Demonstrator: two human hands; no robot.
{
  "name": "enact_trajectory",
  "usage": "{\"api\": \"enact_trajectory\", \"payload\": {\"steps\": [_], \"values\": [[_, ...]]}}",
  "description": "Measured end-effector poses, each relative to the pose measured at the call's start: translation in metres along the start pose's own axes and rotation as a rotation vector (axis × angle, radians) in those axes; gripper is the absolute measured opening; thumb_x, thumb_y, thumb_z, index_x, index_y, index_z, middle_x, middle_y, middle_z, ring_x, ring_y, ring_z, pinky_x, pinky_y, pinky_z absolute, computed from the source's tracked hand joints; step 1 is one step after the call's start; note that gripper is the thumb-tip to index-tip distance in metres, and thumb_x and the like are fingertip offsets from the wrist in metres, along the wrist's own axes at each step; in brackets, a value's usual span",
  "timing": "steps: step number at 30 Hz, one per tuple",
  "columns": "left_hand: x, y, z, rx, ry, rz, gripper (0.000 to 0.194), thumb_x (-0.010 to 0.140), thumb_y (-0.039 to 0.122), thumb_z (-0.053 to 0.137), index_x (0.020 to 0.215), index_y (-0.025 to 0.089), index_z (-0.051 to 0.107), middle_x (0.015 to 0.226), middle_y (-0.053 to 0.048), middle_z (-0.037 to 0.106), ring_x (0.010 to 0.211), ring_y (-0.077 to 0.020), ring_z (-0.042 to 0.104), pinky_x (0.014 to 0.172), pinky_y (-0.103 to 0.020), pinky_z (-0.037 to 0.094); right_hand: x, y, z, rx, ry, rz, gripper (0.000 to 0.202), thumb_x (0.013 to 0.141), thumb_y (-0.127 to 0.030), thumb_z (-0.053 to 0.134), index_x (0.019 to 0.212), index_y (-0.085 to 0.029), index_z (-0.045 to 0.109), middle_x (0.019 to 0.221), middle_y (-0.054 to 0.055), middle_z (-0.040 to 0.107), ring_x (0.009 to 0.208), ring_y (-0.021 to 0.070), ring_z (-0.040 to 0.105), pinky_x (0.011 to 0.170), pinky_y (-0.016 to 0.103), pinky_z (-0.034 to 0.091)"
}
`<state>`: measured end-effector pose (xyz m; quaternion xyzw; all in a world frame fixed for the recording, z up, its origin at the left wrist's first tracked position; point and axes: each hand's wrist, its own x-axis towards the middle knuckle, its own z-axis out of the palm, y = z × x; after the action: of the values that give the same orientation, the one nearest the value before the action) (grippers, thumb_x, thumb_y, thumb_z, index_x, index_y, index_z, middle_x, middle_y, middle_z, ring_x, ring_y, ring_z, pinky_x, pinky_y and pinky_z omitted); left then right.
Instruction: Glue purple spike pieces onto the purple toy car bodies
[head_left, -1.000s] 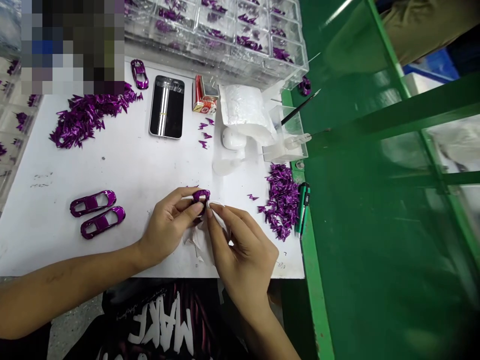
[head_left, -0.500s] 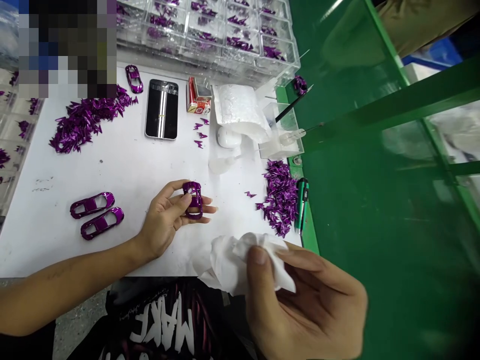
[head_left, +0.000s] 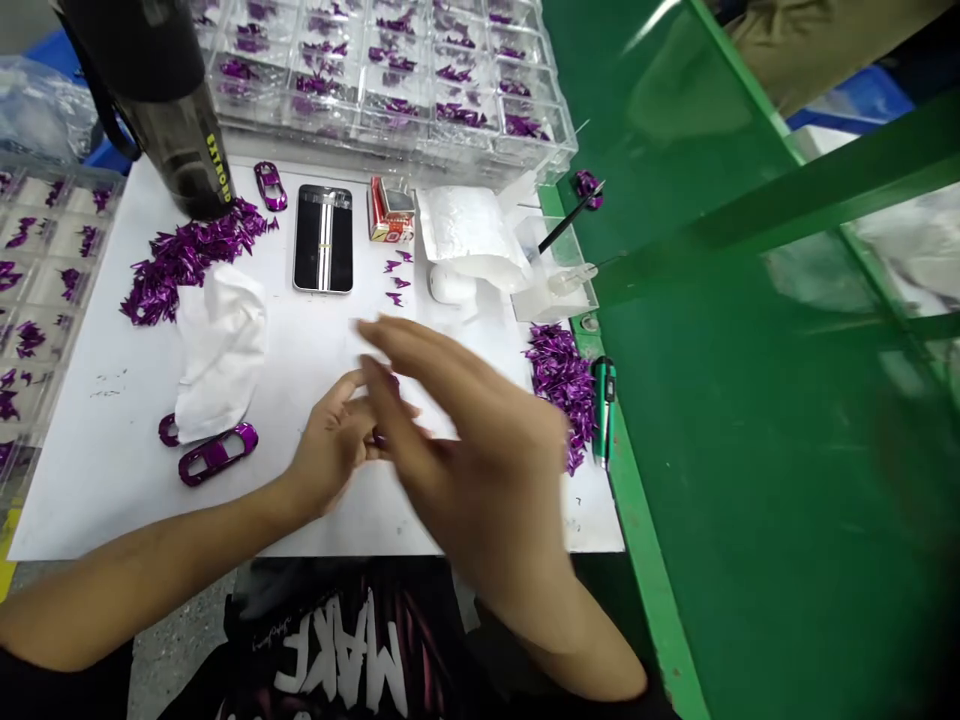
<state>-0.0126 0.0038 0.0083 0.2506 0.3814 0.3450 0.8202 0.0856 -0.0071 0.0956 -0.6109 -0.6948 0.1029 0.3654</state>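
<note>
My left hand [head_left: 330, 445] is closed on a small purple toy car shell [head_left: 391, 384], most of which is hidden behind my right hand. Blurred by motion, my right hand [head_left: 480, 450] is raised over the table with fingers apart and nothing in it. A crumpled white tissue [head_left: 223, 350] lies to the left, partly covering one purple car shell [head_left: 169, 430]. Just below it sits a second car shell [head_left: 219, 455] in full view. Heaps of purple pointed pieces lie at the upper left [head_left: 191, 258] and at the right [head_left: 561, 385].
Clear compartment boxes [head_left: 390, 110] line the back, near a dark bottle [head_left: 180, 150]. A phone [head_left: 323, 240], a small red box [head_left: 391, 212], a white pouch [head_left: 472, 232] and a clear holder [head_left: 551, 285] stand before them. A green cutter [head_left: 604, 410] lies by the right edge.
My right hand has let go of the white tissue, now lying at the left by the car shells, and has come in front of my left hand. The view has shifted slightly.
</note>
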Motion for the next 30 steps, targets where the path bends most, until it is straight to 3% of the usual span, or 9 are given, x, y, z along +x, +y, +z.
{"api": "enact_trajectory", "payload": {"steps": [3, 7, 10, 15, 23, 28, 30], "values": [[-0.003, 0.003, -0.001, 0.099, -0.122, -0.049, 0.020, 0.098, 0.033, 0.061, 0.113, 0.021, 0.058, 0.088, -0.004, 0.071, 0.070, -0.0206, 0.074, 0.056, -0.031, 0.062, -0.015, 0.034, -0.007, -0.085, 0.082, 0.081, 0.018, 0.099, -0.020, 0.064, 0.112, -0.025, 0.076, 0.100, 0.003, 0.082, 0.085, 0.0195, 0.079, 0.079, 0.032, 0.066], [-0.011, 0.014, -0.002, 0.346, -0.573, -0.360, 0.013, 0.090, 0.028, 0.068, 0.094, 0.020, 0.059, 0.076, -0.004, 0.070, 0.056, -0.0197, 0.072, 0.038, -0.021, 0.050, -0.027, 0.084, 0.000, -0.062, -0.198, 0.015, 0.016, 0.098, -0.021, 0.063, 0.107, -0.022, 0.077, 0.098, 0.005, 0.080, 0.077, 0.0196, 0.077, 0.072, 0.033, 0.065], [-0.014, 0.022, -0.001, 0.391, -0.745, -0.477, 0.004, 0.089, 0.024, 0.067, 0.091, 0.021, 0.064, 0.072, -0.004, 0.072, 0.061, -0.0224, 0.074, 0.040, -0.025, 0.053, -0.025, 0.103, 0.015, -0.055, -0.313, -0.018, 0.025, 0.100, -0.024, 0.060, 0.121, -0.020, 0.073, 0.108, 0.010, 0.075, 0.077, 0.0185, 0.074, 0.072, 0.034, 0.064], [-0.009, 0.025, -0.003, 0.335, -0.730, -0.447, 0.016, 0.087, 0.034, 0.073, 0.092, 0.022, 0.063, 0.075, -0.004, 0.073, 0.066, -0.0230, 0.075, 0.050, -0.030, 0.059, -0.019, 0.103, 0.031, -0.079, -0.306, 0.001, 0.020, 0.100, -0.024, 0.060, 0.113, -0.017, 0.074, 0.108, 0.012, 0.069, 0.082, 0.0204, 0.072, 0.075, 0.036, 0.062], [-0.004, 0.020, -0.006, 0.354, -0.716, -0.447, 0.018, 0.089, 0.034, 0.073, 0.097, 0.022, 0.062, 0.079, -0.003, 0.071, 0.069, -0.0188, 0.074, 0.057, -0.027, 0.059, -0.022, 0.106, 0.030, -0.080, -0.337, 0.068, 0.007, 0.098, -0.025, 0.065, 0.097, -0.018, 0.066, 0.099, 0.008, 0.064, 0.080, 0.0199, 0.068, 0.072, 0.035, 0.060], [-0.002, 0.016, -0.006, 0.402, -0.714, -0.488, 0.007, 0.094, 0.021, 0.063, 0.100, 0.021, 0.060, 0.081, -0.003, 0.071, 0.070, -0.0167, 0.073, 0.059, -0.026, 0.059, -0.034, 0.111, 0.020, -0.067, -0.353, -0.009, 0.023, 0.102, -0.035, 0.062, 0.117, -0.019, 0.067, 0.112, 0.012, 0.066, 0.087, 0.0217, 0.070, 0.074, 0.037, 0.062], [-0.001, 0.015, -0.006, 0.410, -0.724, -0.512, 0.008, 0.094, 0.016, 0.060, 0.101, 0.020, 0.059, 0.082, -0.003, 0.071, 0.071, -0.0165, 0.073, 0.060, -0.027, 0.060, -0.037, 0.113, 0.018, -0.031, -0.352, -0.068, 0.022, 0.103, -0.032, 0.059, 0.120, -0.022, 0.069, 0.115, 0.011, 0.067, 0.090, 0.0209, 0.071, 0.077, 0.036, 0.063]]}}
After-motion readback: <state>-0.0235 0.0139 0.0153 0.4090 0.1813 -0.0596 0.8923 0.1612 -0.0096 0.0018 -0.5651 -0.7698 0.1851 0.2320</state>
